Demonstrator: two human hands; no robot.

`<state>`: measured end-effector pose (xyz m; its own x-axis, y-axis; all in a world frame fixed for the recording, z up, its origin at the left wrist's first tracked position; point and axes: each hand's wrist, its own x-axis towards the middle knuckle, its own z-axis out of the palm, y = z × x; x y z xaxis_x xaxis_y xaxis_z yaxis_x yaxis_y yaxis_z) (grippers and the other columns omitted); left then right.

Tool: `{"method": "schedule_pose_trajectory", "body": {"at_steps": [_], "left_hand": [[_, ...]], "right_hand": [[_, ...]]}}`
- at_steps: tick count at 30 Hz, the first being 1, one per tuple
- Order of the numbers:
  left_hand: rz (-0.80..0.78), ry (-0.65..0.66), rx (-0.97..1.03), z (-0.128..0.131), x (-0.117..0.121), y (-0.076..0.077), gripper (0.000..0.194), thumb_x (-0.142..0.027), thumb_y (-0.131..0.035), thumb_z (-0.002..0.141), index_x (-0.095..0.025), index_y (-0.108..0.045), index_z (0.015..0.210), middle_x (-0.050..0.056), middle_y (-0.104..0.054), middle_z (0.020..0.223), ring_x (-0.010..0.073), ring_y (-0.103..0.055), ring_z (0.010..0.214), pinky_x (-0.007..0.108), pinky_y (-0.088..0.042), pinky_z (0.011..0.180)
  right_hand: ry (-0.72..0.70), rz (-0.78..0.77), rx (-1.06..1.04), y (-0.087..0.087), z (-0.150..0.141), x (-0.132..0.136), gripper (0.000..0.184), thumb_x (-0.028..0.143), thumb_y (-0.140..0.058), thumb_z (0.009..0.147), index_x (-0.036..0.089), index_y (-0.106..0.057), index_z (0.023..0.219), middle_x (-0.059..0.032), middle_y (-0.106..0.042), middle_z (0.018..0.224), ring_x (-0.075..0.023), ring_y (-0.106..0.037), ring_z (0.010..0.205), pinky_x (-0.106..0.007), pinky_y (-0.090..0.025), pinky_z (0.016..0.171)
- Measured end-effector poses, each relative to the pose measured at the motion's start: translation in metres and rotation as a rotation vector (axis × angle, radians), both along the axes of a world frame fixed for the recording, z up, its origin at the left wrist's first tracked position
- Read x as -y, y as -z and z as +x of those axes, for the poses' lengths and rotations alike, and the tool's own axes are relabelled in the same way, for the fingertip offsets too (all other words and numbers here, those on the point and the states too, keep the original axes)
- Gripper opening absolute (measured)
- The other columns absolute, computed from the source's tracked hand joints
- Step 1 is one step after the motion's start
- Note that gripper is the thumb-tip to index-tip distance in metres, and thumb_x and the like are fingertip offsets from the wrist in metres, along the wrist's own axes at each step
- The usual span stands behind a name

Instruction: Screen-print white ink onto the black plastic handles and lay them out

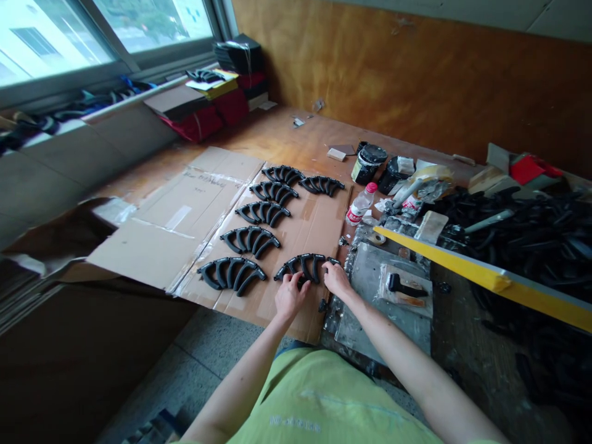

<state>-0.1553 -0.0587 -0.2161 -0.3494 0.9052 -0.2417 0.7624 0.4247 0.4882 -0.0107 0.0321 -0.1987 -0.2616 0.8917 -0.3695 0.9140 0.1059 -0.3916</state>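
Note:
On the cardboard sheet in front of me lies a fan-shaped row of black curved pieces [303, 264], shaped like handles or short grips. My left hand [290, 296] is at the near side of this row, with bent fingers and thumb against the pieces. At the row's right end, my right hand [337, 279] pinches another black curved piece [332, 261], partly hidden by the fingers. To the left and farther back, several similar fans lie in a column, the nearest fan [231, 272] beside my left hand.
Right of the cardboard [185, 197] is a grey board [361, 314] with a black-headed piece [404, 287] on it. A yellow-edged bar [462, 265] crosses before a heap of black pieces [531, 234]. A red-capped bottle [361, 205] and black tubs [369, 163] stand behind.

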Motion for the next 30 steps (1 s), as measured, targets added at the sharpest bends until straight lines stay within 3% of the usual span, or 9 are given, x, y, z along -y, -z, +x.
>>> {"method": "schedule_pose_trajectory", "body": {"at_steps": [5, 9, 12, 15, 19, 22, 26, 30], "left_hand": [[0.025, -0.026, 0.048, -0.001, -0.004, 0.000, 0.045, -0.049, -0.048, 0.089, -0.027, -0.056, 0.127, 0.008, -0.058, 0.117, 0.0206, -0.064, 0.093, 0.030, -0.048, 0.076], [0.054, -0.042, 0.111, -0.007, -0.003, -0.001, 0.043, -0.046, -0.048, 0.090, -0.027, -0.056, 0.127, 0.008, -0.059, 0.119, 0.0204, -0.064, 0.094, 0.031, -0.048, 0.080], [0.104, -0.090, 0.167, -0.010, -0.001, -0.002, 0.044, -0.046, -0.044, 0.092, -0.025, -0.055, 0.128, 0.009, -0.057, 0.124, 0.0207, -0.063, 0.098, 0.033, -0.049, 0.084], [0.119, -0.127, 0.237, -0.012, -0.002, -0.002, 0.042, -0.042, -0.035, 0.095, -0.022, -0.057, 0.125, 0.010, -0.058, 0.126, 0.0213, -0.060, 0.107, 0.034, -0.046, 0.093], [0.104, -0.141, 0.311, -0.010, -0.004, 0.000, 0.043, -0.038, -0.029, 0.097, -0.020, -0.058, 0.124, 0.010, -0.061, 0.123, 0.0215, -0.058, 0.112, 0.036, -0.044, 0.099], [0.140, -0.134, 0.301, -0.008, -0.008, -0.001, 0.044, -0.040, -0.029, 0.097, -0.020, -0.059, 0.122, 0.011, -0.063, 0.117, 0.0219, -0.059, 0.107, 0.038, -0.044, 0.098], [0.243, -0.071, 0.233, -0.009, -0.043, -0.012, 0.042, -0.037, -0.029, 0.097, -0.019, -0.061, 0.118, 0.011, -0.064, 0.113, 0.0214, -0.059, 0.103, 0.037, -0.045, 0.095], [0.325, 0.127, 0.095, -0.018, -0.123, -0.025, 0.040, -0.032, -0.028, 0.098, -0.019, -0.061, 0.118, 0.010, -0.065, 0.114, 0.0214, -0.056, 0.107, 0.037, -0.042, 0.097]], "right_hand": [[-0.071, -0.010, -0.019, -0.005, -0.012, 0.003, 0.031, 0.022, -0.049, 0.090, 0.021, -0.060, 0.120, -0.0102, -0.059, 0.113, -0.0188, -0.059, 0.104, -0.027, -0.041, 0.093], [-0.104, 0.087, 0.084, -0.019, -0.020, 0.007, 0.038, 0.034, -0.052, 0.090, 0.023, -0.054, 0.127, -0.0139, -0.056, 0.116, -0.0275, -0.054, 0.110, -0.038, -0.043, 0.089], [-0.183, 0.183, 0.061, -0.024, -0.030, 0.016, 0.048, 0.039, -0.060, 0.085, 0.026, -0.051, 0.130, -0.0151, -0.048, 0.130, -0.0324, -0.042, 0.121, -0.044, -0.041, 0.093], [-0.252, 0.129, 0.031, -0.020, -0.045, 0.027, 0.051, 0.035, -0.066, 0.080, 0.030, -0.051, 0.129, -0.0132, -0.034, 0.145, -0.0340, -0.036, 0.127, -0.048, -0.040, 0.095], [-0.201, 0.121, 0.042, -0.010, -0.061, 0.035, 0.028, 0.028, -0.047, 0.091, 0.029, -0.061, 0.116, -0.0085, -0.034, 0.149, -0.0322, -0.038, 0.125, -0.054, -0.036, 0.096], [-0.197, 0.165, 0.003, -0.008, -0.063, 0.030, 0.033, 0.025, -0.035, 0.095, 0.031, -0.064, 0.109, -0.0034, -0.046, 0.142, -0.0307, -0.037, 0.126, -0.053, -0.033, 0.099], [-0.172, 0.283, -0.034, -0.014, -0.063, -0.004, 0.030, 0.026, -0.039, 0.094, 0.031, -0.065, 0.110, -0.0018, -0.051, 0.138, -0.0299, -0.035, 0.126, -0.049, -0.029, 0.101], [-0.029, 0.359, -0.036, -0.015, -0.068, -0.074, 0.029, 0.027, -0.040, 0.095, 0.028, -0.065, 0.111, -0.0028, -0.051, 0.136, -0.0269, -0.035, 0.123, -0.043, -0.030, 0.100]]}}
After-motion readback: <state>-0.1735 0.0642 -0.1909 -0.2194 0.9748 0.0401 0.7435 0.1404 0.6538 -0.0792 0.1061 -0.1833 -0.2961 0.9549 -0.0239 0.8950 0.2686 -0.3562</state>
